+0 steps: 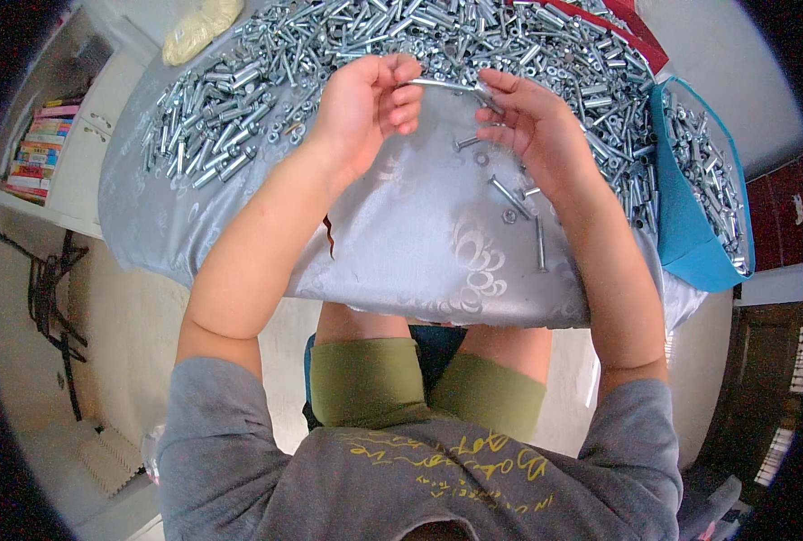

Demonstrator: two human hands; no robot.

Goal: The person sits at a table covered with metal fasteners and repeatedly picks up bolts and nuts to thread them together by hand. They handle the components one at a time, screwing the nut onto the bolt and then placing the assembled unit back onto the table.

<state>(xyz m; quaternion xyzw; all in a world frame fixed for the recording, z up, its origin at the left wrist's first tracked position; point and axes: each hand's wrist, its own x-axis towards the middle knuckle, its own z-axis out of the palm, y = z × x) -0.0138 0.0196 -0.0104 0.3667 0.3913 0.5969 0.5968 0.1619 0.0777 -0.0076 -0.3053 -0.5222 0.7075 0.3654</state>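
Observation:
Between my hands, above the near edge of the heap, a slim silver bolt [442, 85] lies almost level. My left hand [352, 113] pinches its left end between thumb and fingers, the other fingers curled loosely. At the bolt's right end, my right hand [538, 126] is closed with thumb and fingertips around it; a further bit of shiny metal shows by those fingers, too small to name. Below my right hand, a few loose bolts [510, 196], a nut [509, 216] and a washer [481, 160] rest on the silvery tablecloth [392, 243].
A large heap of bolts, sleeves and nuts [230, 135] spreads over the table's far side. At the right edge stands a blue fabric bin [694, 239] full of bolts. A pale yellow bag [201, 32] sits far left, and red material [631, 41] lies far right.

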